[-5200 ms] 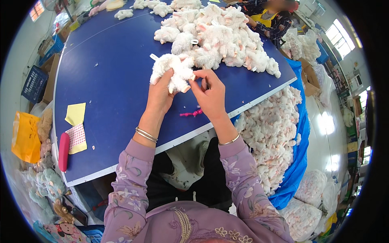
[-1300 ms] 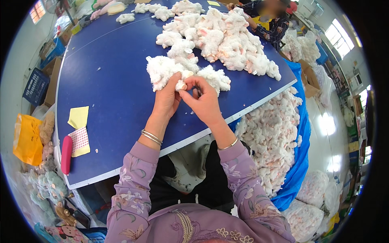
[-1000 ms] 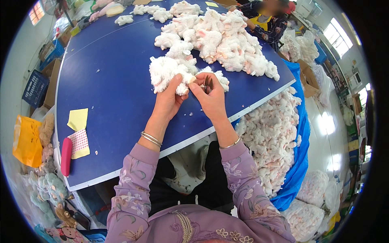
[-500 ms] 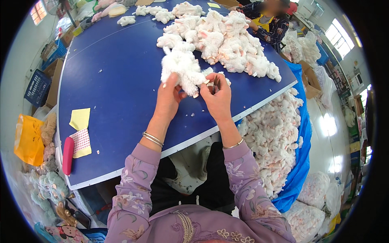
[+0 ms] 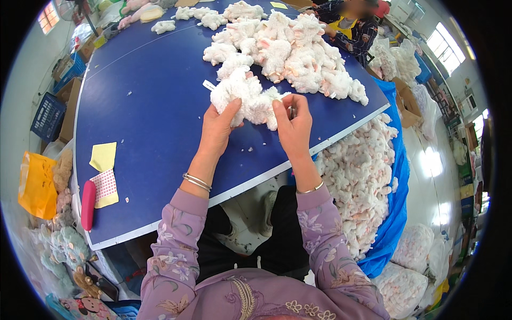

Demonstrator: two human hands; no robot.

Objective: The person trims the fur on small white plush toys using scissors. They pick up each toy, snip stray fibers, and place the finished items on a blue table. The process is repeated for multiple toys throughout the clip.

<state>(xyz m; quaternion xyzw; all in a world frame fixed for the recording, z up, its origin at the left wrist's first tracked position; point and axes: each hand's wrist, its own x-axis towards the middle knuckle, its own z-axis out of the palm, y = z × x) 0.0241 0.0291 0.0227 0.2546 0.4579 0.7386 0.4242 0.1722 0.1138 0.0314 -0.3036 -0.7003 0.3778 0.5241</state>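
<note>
A fluffy white plush toy (image 5: 242,101) is held just above the blue table (image 5: 160,138). My left hand (image 5: 220,127) is closed on its left side, thumb on top. My right hand (image 5: 294,127) pinches the toy's right end between thumb and fingers. A small dark metal tool (image 5: 292,111) is tucked in the curled fingers of that hand, mostly hidden; its kind I cannot make out now. From the toy's upper left sticks out a white fabric label (image 5: 208,85). Just beyond it lies a big heap of similar white plush toys (image 5: 290,50), some showing pink parts.
A blue sheet (image 5: 392,213) holds many more white plush pieces (image 5: 354,184) beside the table, to my right. At left on the table lie a pink case (image 5: 88,205), a dotted sticker sheet (image 5: 106,184) and yellow paper (image 5: 103,156). A co-worker (image 5: 349,32) sits at the far right.
The toy has been turned in my hands, and its label now points up and left. My right hand has shifted slightly right, and the dark blades seen earlier are now mostly hidden.
</note>
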